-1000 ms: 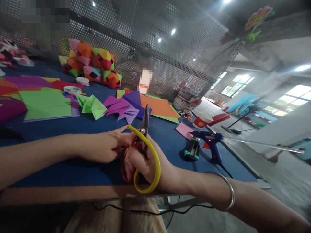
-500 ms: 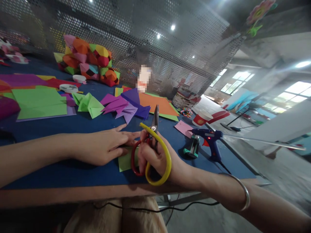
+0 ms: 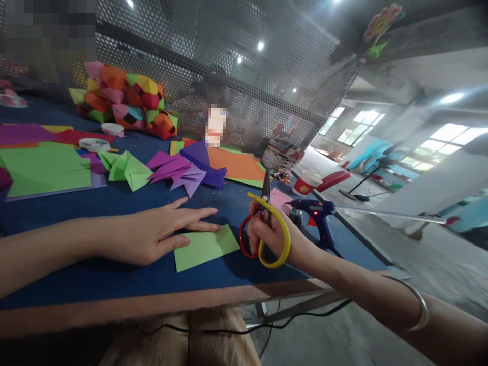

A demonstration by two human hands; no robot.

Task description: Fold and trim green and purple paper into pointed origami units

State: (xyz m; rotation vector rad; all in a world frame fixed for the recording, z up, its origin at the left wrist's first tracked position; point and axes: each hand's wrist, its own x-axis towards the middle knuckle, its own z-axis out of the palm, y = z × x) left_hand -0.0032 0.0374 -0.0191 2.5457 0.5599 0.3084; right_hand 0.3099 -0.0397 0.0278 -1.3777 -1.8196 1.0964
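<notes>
A light green paper rectangle (image 3: 206, 248) lies near the front edge of the blue tabletop. My left hand (image 3: 160, 231) rests with fingers spread, its fingertips on the paper's upper and left edges. Just right of the paper, my right hand (image 3: 272, 231) is closed round a pair of scissors (image 3: 284, 246) with one yellow and one red handle. Their blades point up and away from me and look shut. Behind my left hand lie folded pieces: a green one (image 3: 127, 169), a magenta one (image 3: 170, 166) and a lilac one (image 3: 190, 178).
A blue glue gun (image 3: 322, 218) with a red light stands at the right, by a pink paper (image 3: 280, 199) and a red paper cup (image 3: 306, 183). Orange sheets (image 3: 238, 165), green sheets (image 3: 46, 168) and white tape rolls (image 3: 94, 145) lie farther back. Colourful paper balls (image 3: 125, 96) are stacked behind.
My right hand has moved right with the scissors, off the green paper, which now shows more fully. My left hand's fingers have spread a little. The view has shifted slightly.
</notes>
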